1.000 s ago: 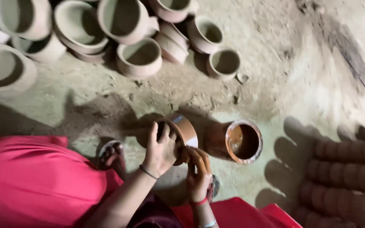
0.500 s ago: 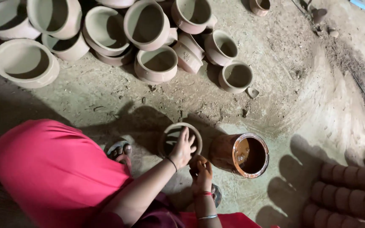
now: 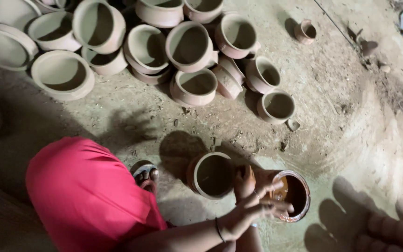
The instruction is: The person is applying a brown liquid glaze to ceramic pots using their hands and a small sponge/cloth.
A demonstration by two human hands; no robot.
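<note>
The left hand (image 3: 250,212) has been moved off the clay pot (image 3: 212,175), fingers now spread open above the slip-filled pot (image 3: 295,193). The right hand (image 3: 245,181) is seen touching the clay pot's rim; its grip cannot be told. Farther away, unfired pots (image 3: 190,46) are heaped on the ground.

Far left to far centre, a heap of unpainted clay pots (image 3: 190,44): fifteen can be counted, some cut by the frame edge, so the true number may be higher. One tiny pot (image 3: 306,31) stands alone at far right. Near centre, one pot (image 3: 213,175) sits on the ground, and just right of it one paint pot (image 3: 295,193) with brown liquid. Two hands show: left hand (image 3: 250,212) and right hand (image 3: 246,182). One sandalled foot (image 3: 146,175). At near right, a stack of pots (image 3: 388,231), too dark to count.
</note>
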